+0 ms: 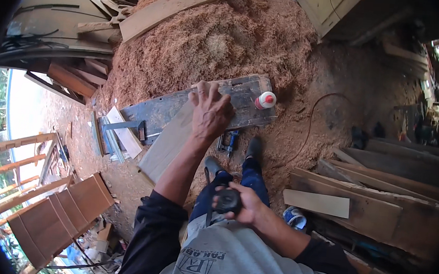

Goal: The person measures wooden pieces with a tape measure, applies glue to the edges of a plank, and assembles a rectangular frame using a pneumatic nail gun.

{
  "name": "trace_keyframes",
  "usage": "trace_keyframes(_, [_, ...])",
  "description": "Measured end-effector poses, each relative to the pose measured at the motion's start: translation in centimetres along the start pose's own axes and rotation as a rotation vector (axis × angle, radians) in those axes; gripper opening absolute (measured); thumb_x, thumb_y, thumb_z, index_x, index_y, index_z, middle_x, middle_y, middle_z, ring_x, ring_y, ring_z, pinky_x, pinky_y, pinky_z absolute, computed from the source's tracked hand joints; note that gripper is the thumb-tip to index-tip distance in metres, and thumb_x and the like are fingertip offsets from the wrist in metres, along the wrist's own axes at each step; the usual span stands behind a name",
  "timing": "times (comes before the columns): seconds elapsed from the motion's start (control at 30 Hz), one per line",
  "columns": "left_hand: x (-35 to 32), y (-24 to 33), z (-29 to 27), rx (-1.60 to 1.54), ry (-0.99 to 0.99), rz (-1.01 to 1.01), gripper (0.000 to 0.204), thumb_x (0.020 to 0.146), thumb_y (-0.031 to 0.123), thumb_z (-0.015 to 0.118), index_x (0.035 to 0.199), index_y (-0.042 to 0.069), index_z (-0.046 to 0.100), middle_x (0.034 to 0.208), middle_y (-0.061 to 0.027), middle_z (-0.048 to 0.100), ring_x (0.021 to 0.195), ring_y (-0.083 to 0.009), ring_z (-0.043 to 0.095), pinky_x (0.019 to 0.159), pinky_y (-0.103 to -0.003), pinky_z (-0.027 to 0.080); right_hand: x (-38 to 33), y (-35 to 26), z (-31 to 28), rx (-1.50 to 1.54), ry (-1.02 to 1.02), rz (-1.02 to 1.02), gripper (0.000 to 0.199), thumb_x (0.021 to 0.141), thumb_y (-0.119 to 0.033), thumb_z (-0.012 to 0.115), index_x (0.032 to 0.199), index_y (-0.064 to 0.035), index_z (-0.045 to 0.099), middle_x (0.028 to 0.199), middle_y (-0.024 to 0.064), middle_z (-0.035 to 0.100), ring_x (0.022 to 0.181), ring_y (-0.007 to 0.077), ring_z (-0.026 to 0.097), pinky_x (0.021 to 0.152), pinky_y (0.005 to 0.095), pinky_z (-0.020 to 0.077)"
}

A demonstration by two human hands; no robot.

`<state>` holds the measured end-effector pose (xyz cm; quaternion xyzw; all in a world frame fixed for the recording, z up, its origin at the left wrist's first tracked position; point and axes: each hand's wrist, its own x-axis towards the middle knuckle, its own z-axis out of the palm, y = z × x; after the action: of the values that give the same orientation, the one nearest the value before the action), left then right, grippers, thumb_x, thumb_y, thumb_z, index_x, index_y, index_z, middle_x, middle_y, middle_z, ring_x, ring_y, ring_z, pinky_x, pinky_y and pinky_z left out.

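Observation:
A pale wooden board (169, 143) lies slantwise over the dark, worn workbench (164, 112), its near end sticking out past the bench edge. My left hand (211, 110) grips the far end of this board, knuckles up and fingers bent over it; the fingertips are partly hidden. In front of my body, my right hand (247, 202) is closed round a black tape measure (228, 201) with a dark strap hanging from it. A white glue bottle with a red cap (265, 100) is on the bench, right of my left hand.
A metal try square (124, 125) and thin strips rest at the bench's left end. A blue clamp (232, 142) is below its near edge. Wood shavings (211, 47) heap up beyond. Planks (349, 200) are stacked at right; a brown panel (61, 217) stands at left. A hose (313, 114) crosses the floor.

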<state>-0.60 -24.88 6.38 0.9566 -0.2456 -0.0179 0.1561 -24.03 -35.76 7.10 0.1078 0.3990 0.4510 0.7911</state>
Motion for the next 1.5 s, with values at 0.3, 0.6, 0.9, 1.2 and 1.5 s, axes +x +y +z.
trace_keyframes(0.3, [-0.8, -1.4, -0.1, 0.023, 0.026, -0.081, 0.039, 0.081, 0.038, 0.076, 0.112, 0.015, 0.069, 0.137, -0.0145, 0.046, 0.137, -0.0474, 0.029, 0.102, -0.068, 0.026, -1.7, -13.0, -9.8, -1.025, 0.779, -0.812, 0.036, 0.099, -0.021, 0.057, 0.134, -0.0128, 0.059, 0.101, 0.0015, 0.061, 0.093, 0.012, 0.057, 0.087, 0.0284, 0.0459])
trace_keyframes(0.6, [-0.8, -1.5, 0.0, 0.012, 0.02, -0.109, 0.04, 0.075, 0.036, 0.08, 0.109, 0.017, 0.071, 0.146, -0.0157, 0.044, 0.142, -0.0476, 0.029, 0.106, -0.066, 0.024, 17.1, -28.4, -2.9, -1.469, 0.631, -1.448, 0.03, 0.088, -0.028, 0.069, 0.109, -0.0076, 0.066, 0.097, 0.0156, 0.067, 0.101, 0.0321, 0.062, 0.09, 0.0413, 0.048])
trace_keyframes(0.9, [3.5, 0.5, -0.6, -0.15, 0.136, 0.029, 0.076, 0.072, 0.032, 0.081, 0.138, 0.008, 0.052, 0.15, -0.0261, 0.036, 0.147, -0.0532, 0.021, 0.118, -0.065, 0.02, 22.3, -50.1, -1.1, -2.088, 1.259, -1.377, 0.059, 0.077, -0.031, 0.079, 0.131, -0.0168, 0.062, 0.13, 0.0242, 0.056, 0.117, 0.0432, 0.055, 0.102, 0.0514, 0.0442])
trace_keyframes(1.2, [-1.7, 0.4, -0.7, -0.148, 0.11, -0.098, 0.078, 0.081, 0.027, 0.073, 0.143, -0.007, 0.04, 0.136, -0.028, 0.039, 0.144, -0.0526, 0.027, 0.118, -0.066, 0.021, 23.2, -35.4, -7.1, -1.982, 0.655, -1.157, 0.048, 0.086, -0.008, 0.053, 0.133, -0.0034, 0.06, 0.111, 0.0247, 0.067, 0.108, 0.0401, 0.064, 0.093, 0.0459, 0.0504])
trace_keyframes(1.5, [-3.4, 0.7, 0.0, 0.03, -0.019, -0.171, 0.071, 0.086, 0.011, 0.055, 0.153, 0.002, 0.035, 0.16, -0.0199, 0.03, 0.152, -0.0435, 0.02, 0.117, -0.07, 0.01, 23.3, -35.3, -10.8, -2.23, 0.41, -1.062, 0.058, 0.084, -0.016, 0.066, 0.141, -0.0098, 0.055, 0.136, 0.0192, 0.059, 0.127, 0.0353, 0.056, 0.109, 0.0412, 0.0438])
